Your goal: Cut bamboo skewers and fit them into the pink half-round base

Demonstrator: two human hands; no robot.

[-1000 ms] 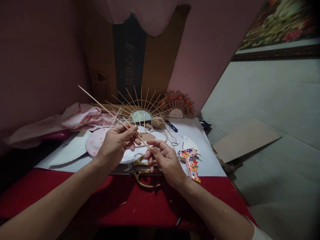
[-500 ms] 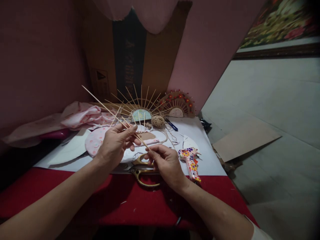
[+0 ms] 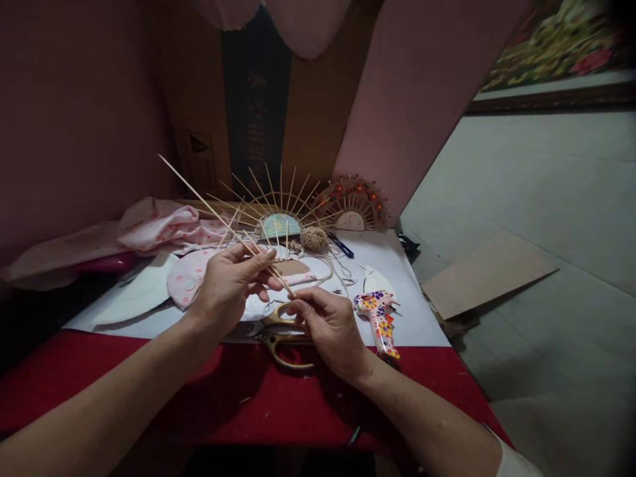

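Note:
Thin wooden skewers (image 3: 203, 201) slant up and to the left across both hands, one much longer than the rest. My left hand (image 3: 231, 281) pinches them partway along between thumb and fingers. At their lower ends, my right hand (image 3: 330, 324) has its thumb and forefinger closed on the tips. Under the right hand lies a pair of scissors (image 3: 278, 339) with bronze-coloured handles, partly covered by the fingers. Behind the hands, a brown cardboard half-disc (image 3: 293, 267) with short sticks standing from it rests on the white sheet, partly hidden.
A flowered glue gun (image 3: 378, 318) lies at the right. Further back are a twine ball (image 3: 314, 238), a blue-handled tool (image 3: 342, 245), a stick fan (image 3: 281, 226) and a red-flowered fan (image 3: 350, 220). Pink cloth (image 3: 163, 228) and a white plate piece (image 3: 142, 291) sit at the left.
Both hands keep their grip on the skewers and stay almost in place. The long skewer's upper end sits slightly higher and further left. The whole view has shifted a little.

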